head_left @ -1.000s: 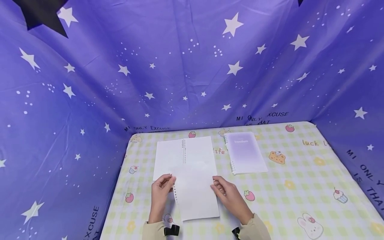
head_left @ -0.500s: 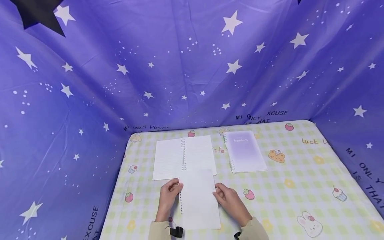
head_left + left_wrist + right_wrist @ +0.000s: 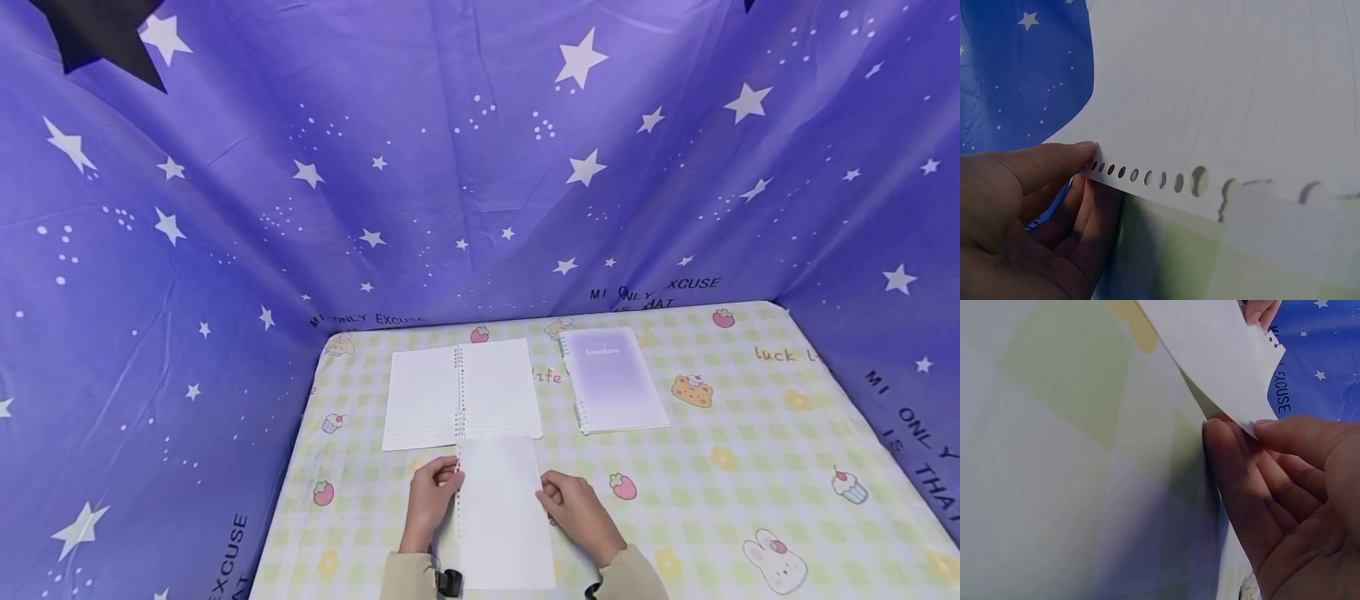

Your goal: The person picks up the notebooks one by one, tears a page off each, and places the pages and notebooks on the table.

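A white loose-leaf sheet point(image 3: 504, 517) with punched holes down its left side is held between both hands, just in front of the open notebook. My left hand point(image 3: 433, 498) pinches the holed edge; in the left wrist view the thumb lies on top and faint ruled lines show on the paper point(image 3: 1210, 94). On the opposite edge my right hand point(image 3: 576, 510) pinches the sheet, its thumb above and fingers beneath in the right wrist view. Behind the sheet, the open ring-bound notebook point(image 3: 423, 400) lies flat with lined pages, its lower right page edge meeting the sheet's top edge.
A closed purple-and-white ring notebook point(image 3: 617, 383) marked "freedom" lies to the right at the back. The table wears a green-and-white checked cloth point(image 3: 675, 525) with cartoon prints. Purple star-patterned curtains point(image 3: 480, 167) stand around the far and side edges.
Both hands have drawn the sheet toward the body and slightly right, off the notebook's right page. More of that page and its rings now shows. Neither notebook has moved.
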A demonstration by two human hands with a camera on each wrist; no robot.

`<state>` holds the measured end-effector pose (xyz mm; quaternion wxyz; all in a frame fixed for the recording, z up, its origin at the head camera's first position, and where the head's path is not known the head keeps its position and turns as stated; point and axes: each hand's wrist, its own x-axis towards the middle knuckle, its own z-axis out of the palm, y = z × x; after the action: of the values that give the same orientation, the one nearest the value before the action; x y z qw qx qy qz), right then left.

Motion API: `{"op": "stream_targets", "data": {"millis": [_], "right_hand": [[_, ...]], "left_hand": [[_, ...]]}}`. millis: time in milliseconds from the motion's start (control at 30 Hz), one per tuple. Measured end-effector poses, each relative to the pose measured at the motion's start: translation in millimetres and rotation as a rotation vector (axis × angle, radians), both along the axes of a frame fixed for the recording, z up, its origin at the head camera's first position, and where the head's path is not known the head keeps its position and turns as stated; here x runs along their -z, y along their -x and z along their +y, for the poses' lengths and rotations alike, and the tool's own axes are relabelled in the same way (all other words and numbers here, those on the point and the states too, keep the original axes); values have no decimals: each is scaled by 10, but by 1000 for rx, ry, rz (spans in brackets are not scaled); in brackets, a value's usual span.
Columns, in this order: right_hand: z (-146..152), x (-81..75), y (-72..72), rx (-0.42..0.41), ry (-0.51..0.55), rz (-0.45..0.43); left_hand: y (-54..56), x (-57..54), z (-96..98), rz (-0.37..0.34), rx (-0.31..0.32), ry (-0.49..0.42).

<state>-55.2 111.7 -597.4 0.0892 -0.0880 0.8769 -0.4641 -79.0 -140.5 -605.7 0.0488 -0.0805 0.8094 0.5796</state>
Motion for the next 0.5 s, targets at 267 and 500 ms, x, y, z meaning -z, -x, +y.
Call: {"op": "stream_targets", "data": {"millis": [267,500], "right_hand": [[-18,22,-2,11,-5,-9],[-38,14,-14,60,-96,33]], "left_hand": [[-19,3,32,49,-11,74],[-42,-21,91,27,-28,154]]}}
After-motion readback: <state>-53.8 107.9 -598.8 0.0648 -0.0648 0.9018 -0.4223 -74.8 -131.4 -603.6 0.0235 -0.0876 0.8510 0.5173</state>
